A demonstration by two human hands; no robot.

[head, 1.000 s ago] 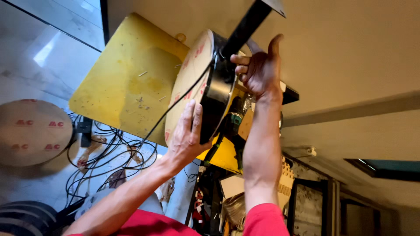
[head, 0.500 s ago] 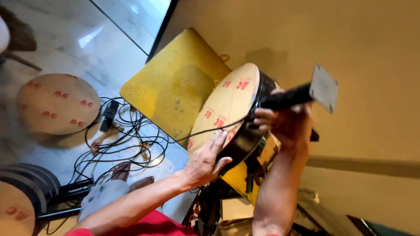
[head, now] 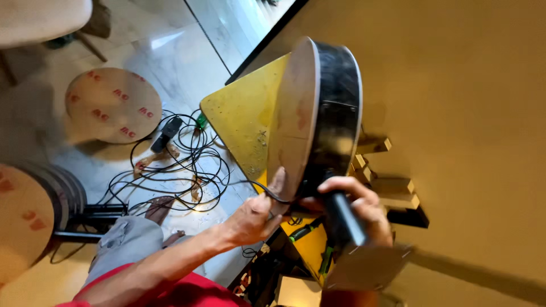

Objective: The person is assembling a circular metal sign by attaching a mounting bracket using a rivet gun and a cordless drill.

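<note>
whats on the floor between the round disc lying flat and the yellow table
In the head view, a tangle of black cables lies on the pale floor between the flat round disc and the yellow table, with a small black device among them.

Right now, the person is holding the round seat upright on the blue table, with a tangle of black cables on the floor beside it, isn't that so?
Not quite: the head view shows the table is yellow, not blue. The round seat does stand on edge there, held by the left hand and right hand, with black cables on the floor.

3 round discs (head: 112, 104), 2 hands (head: 253, 216).
</note>
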